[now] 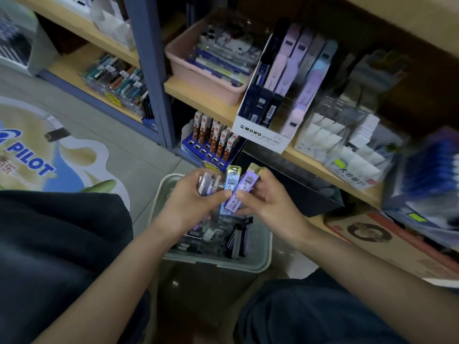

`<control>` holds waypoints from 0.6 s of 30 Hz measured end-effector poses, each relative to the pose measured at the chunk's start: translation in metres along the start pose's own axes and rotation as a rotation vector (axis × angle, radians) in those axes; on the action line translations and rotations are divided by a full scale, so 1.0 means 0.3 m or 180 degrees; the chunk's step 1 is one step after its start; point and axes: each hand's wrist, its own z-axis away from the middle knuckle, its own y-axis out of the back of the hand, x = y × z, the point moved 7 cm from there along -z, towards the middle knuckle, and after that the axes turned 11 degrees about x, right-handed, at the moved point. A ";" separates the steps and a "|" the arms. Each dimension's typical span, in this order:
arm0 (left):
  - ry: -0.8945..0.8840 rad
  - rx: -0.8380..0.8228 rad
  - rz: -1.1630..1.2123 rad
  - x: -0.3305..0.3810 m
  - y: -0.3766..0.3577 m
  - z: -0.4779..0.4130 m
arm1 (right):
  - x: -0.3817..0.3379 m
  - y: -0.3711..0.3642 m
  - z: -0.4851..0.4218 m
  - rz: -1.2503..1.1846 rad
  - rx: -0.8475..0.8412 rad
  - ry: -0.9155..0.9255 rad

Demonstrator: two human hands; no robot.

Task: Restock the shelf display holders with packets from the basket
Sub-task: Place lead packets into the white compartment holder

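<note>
Two packets stand fanned between my hands above the basket. My right hand pinches the purple packet, which has a gold cap, at its lower end between thumb and fingers. Just left of it and touching it is a blue packet with a yellow-green cap, gripped in my left hand along with a small clutch of clear packets. Both hands are closed on stock and meet at the thumbs, well short of the shelf.

Directly beneath them, near me, the grey basket holds a loose heap of packets, dark and lilac among them. By my reckoning most of the restocking lies ahead.

Farther off and to the right, on the wooden shelf, the white MONO display holder carries rows of dark, pink, lilac and pale-blue packets. I cannot tell which slots want filling. Right of it a clear divided holder is blurred, so I cannot tell how full it is.

On the lower shelf, beyond the basket, a blue holder shows empty front slots below brown-and-white packets. A pink tray sits left of the MONO holder. Nothing in hand is placed yet, and I judge that sorting is the step under way.
</note>
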 end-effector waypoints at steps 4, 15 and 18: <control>-0.0209 -0.0008 0.0035 0.094 -0.072 0.047 | -0.073 0.134 0.031 -0.0024 0.0887 0.0024; -0.1058 -0.0521 -0.0578 0.334 -0.281 0.055 | -0.185 0.678 0.112 0.1539 0.2837 0.1078; -0.1120 -0.0683 -0.0679 0.377 -0.325 0.047 | -0.154 0.769 0.098 0.1909 0.3003 0.0999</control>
